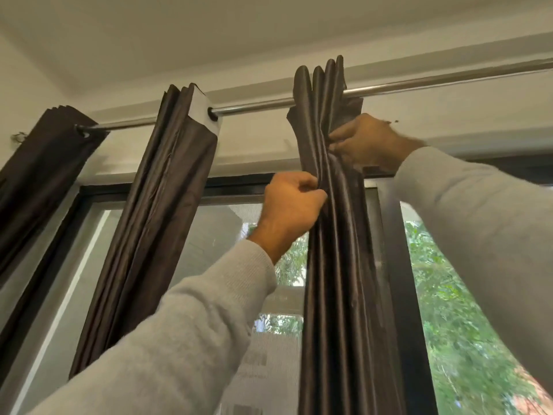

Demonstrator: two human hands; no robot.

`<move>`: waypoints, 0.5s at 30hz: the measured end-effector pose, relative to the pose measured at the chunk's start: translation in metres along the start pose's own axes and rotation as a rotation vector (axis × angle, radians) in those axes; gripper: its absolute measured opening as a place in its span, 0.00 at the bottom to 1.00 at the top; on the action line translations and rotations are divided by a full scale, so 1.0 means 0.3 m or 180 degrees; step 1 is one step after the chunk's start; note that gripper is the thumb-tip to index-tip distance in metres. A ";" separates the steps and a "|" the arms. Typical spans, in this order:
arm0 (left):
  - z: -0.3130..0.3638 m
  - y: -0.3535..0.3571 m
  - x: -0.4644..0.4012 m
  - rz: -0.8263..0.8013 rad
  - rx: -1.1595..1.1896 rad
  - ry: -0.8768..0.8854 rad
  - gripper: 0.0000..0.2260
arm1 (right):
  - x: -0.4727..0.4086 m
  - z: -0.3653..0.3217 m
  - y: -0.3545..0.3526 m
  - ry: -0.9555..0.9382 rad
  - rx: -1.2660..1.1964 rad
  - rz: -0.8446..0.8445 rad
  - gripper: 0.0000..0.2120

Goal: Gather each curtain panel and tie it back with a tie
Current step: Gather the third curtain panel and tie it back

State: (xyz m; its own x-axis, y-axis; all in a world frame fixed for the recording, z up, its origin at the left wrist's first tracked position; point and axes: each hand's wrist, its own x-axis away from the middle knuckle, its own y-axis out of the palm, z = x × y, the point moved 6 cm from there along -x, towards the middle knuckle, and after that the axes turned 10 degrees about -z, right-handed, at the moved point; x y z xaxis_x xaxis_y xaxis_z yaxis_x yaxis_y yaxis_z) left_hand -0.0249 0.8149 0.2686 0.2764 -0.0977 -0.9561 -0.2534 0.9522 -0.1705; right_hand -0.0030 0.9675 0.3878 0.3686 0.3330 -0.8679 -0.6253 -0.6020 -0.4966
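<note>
Both hands are pinching the glossy dark-brown satin curtain panel (332, 235) hanging from the steel rod (419, 82) above, left hand (291, 205) fingers clenched on its folds, right hand (366, 142) gripping higher, bunching pleats for tying.

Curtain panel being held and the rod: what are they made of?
Dark brown curtain panel gripped by both hands: looks like satin-type woven fabric, probably synthetic; long glossy highlights run down its folds. Silver curtain rod: apparently polished metal, bright and mirror-like along its length; whether solid or plated cannot be told.
</note>
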 end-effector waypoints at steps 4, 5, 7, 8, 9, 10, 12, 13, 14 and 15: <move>-0.073 -0.022 0.011 0.0027 0.0495 -0.0161 0.13 | 0.066 0.090 0.025 0.0148 -0.0779 -0.0211 0.14; -0.087 -0.010 0.015 -0.0031 0.0711 -0.0338 0.21 | 0.077 0.094 0.041 0.0204 -0.0987 -0.0188 0.19; -0.108 0.030 0.029 -0.0235 0.1137 -0.0739 0.38 | 0.081 0.092 0.077 0.0278 -0.1413 -0.0117 0.25; -0.111 0.058 0.041 -0.0389 0.1214 -0.0831 0.42 | 0.083 0.089 0.101 0.0320 -0.1647 -0.0178 0.27; -0.104 0.086 0.057 -0.0564 0.1122 -0.0832 0.45 | 0.088 0.081 0.124 0.0394 -0.1879 -0.0273 0.28; -0.101 0.117 0.069 -0.0735 0.0848 -0.0792 0.46 | 0.091 0.073 0.146 0.0444 -0.2052 -0.0397 0.30; -0.100 0.167 0.096 -0.0998 0.0295 -0.0736 0.48 | 0.097 0.050 0.178 0.0453 -0.2118 -0.0658 0.35; -0.093 0.179 0.113 -0.1016 0.0119 -0.0739 0.47 | 0.107 0.043 0.184 0.0469 -0.2117 -0.0688 0.36; -0.103 0.171 0.118 -0.0907 -0.0047 -0.0800 0.43 | 0.112 0.041 0.184 0.0491 -0.2157 -0.0618 0.35; -0.111 0.162 0.130 -0.0792 -0.0158 -0.0878 0.37 | 0.123 0.047 0.184 0.0535 -0.2207 -0.0517 0.32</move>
State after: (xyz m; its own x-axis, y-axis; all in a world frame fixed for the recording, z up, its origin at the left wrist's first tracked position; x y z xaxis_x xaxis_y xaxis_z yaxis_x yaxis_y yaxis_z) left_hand -0.0573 0.8477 0.2150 0.5727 -0.2363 -0.7850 -0.1898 0.8933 -0.4074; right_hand -0.0338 0.9568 0.3282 0.5552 0.3749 -0.7425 0.0049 -0.8941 -0.4478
